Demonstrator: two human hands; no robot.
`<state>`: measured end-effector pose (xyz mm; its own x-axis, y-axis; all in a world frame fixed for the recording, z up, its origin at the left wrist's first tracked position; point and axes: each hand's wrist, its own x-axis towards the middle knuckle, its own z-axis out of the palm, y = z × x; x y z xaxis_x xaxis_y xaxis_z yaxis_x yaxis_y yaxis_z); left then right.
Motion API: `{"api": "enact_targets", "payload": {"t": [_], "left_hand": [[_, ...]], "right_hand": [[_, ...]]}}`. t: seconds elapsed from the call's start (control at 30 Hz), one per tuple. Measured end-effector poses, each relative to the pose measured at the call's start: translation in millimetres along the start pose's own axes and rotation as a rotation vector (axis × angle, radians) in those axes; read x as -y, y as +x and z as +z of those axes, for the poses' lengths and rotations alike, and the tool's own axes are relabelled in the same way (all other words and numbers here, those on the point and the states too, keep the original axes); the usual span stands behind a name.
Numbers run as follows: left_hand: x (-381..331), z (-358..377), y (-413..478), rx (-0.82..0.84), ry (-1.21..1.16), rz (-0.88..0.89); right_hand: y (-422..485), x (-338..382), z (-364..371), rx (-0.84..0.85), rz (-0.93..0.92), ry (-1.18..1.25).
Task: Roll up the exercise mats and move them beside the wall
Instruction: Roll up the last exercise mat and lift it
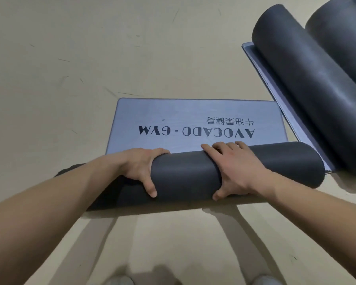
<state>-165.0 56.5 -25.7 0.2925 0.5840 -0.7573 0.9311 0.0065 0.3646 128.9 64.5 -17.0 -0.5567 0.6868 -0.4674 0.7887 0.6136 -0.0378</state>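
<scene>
A dark grey exercise mat roll (185, 177) lies across the floor in front of me. Its unrolled end (173, 116), light grey with "AVOCADO · GYM" printed on it, stretches flat beyond the roll. My left hand (140, 167) grips the roll left of its middle, fingers curled over the top and thumb on the near side. My right hand (234, 169) wraps over the roll right of its middle, thumb underneath on the near side. Two more rolled dark mats, one (308, 95) nearer and one (341, 42) behind it, lie at the upper right.
A flat light grey mat edge (275, 93) shows under the nearer rolled mat at the right, close to my roll's right end. Beige floor (70, 58) with scuff marks spreads to the left and far side. My shoes (119, 280) show at the bottom edge.
</scene>
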Motion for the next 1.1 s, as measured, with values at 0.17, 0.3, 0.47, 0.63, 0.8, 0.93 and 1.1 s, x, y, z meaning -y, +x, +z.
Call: {"api": "enact_targets", "payload": {"t": [0.17,0.3,0.47,0.63,0.8,0.93,1.1], "left_hand": [[-17,19,-10,-0.227,0.26,-0.05],[-25,55,-13,-0.475,0.476,-0.048],[-14,6,4,-0.36,0.379,-0.028],[-22,38,0,-0.545,0.559,-0.082],[-29,34,-7,-0.387,0.454,-0.023],[-25,9,-10,-0.094,0.16,-0.06],[-41,36,-11,-0.405,0.414,-0.07]], "right_hand": [[1,0,4,-0.06,-0.028,-0.07],[32,-12,-20,0.06,-0.023,-0.019],[23,1,14,-0.185,-0.002,-0.152],[38,-11,-13,-0.123,-0.045,-0.126],[14,4,7,-0.149,-0.015,-0.131],[-1,6,29,-0.222,-0.076,-0.158],[38,-6,-23,-0.012,-0.09,-0.078]]}}
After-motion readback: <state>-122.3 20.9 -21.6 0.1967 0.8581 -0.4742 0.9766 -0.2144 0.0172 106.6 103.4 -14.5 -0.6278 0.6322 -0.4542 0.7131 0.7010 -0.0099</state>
